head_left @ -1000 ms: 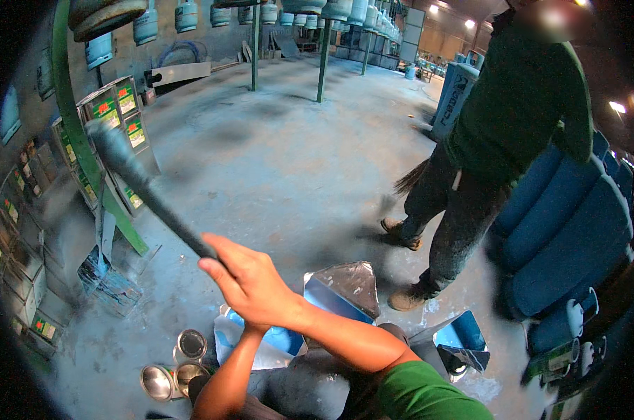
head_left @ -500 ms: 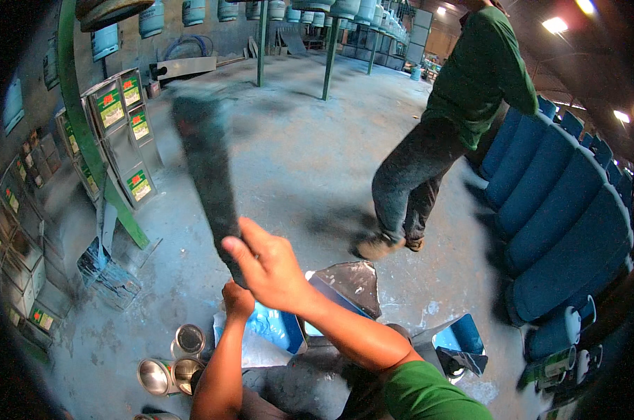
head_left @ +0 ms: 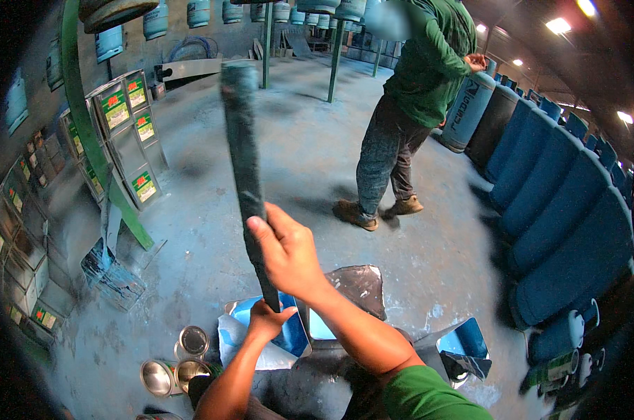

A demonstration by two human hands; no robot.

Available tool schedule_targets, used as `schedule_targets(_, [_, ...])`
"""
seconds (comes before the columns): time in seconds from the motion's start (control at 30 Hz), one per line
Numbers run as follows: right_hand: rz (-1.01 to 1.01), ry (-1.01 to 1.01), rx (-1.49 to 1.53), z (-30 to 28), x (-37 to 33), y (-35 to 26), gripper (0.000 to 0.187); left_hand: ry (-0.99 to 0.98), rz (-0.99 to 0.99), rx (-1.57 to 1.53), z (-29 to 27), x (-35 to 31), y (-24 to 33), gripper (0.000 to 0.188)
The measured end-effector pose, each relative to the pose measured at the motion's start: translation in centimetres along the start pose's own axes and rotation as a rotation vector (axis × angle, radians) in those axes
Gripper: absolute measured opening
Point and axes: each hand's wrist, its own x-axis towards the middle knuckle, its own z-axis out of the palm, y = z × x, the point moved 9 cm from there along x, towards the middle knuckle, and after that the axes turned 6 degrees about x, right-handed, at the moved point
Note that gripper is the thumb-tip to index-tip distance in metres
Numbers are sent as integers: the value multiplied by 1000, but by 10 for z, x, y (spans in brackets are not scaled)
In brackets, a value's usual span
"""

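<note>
A long dark paddle-like stick (head_left: 243,154), caked with grey-blue paint, stands nearly upright in front of me. My right hand (head_left: 287,250) is wrapped round its lower half, thumb along the side. At the bottom end, my left hand (head_left: 266,323) closes on it, partly hidden behind the stick. Just beneath my left hand sits a cut-open square tin (head_left: 301,339) with bright blue paint inside. Beside it, behind my right forearm, is another container (head_left: 320,326) holding pale blue, with a dark stained flap (head_left: 359,287) at its far side.
Round cans (head_left: 193,341) stand at lower left, and another cut tin (head_left: 464,339) at right. A person (head_left: 408,105) in green stands ahead. Blue cylinders (head_left: 569,217) line the right side. Stacked square tins (head_left: 124,133) and a green post (head_left: 100,150) are on the left.
The stick has swung right and turned, looking narrower. My left hand has shifted lower and right; my right hand has moved slightly right. The person in green has moved left and farther off.
</note>
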Motion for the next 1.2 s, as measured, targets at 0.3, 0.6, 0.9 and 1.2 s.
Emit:
schedule_targets(0.3, [-33, -180, 47, 20, -16, -11, 31, 339, 42, -36, -49, 41, -31, 21])
schedule_targets(0.6, [-169, -185, -56, 22, -24, -35, 34, 222, 284, -365, -17, 19, 31, 49])
schedule_targets(0.9, [-35, -17, -8, -3, -3, -6, 31, -31, 5, -8, 1, 10, -16, 56])
schedule_targets(1.2, [-143, -319, 51, 49, -33, -35, 39, 388, 252, -38, -51, 34, -26, 40])
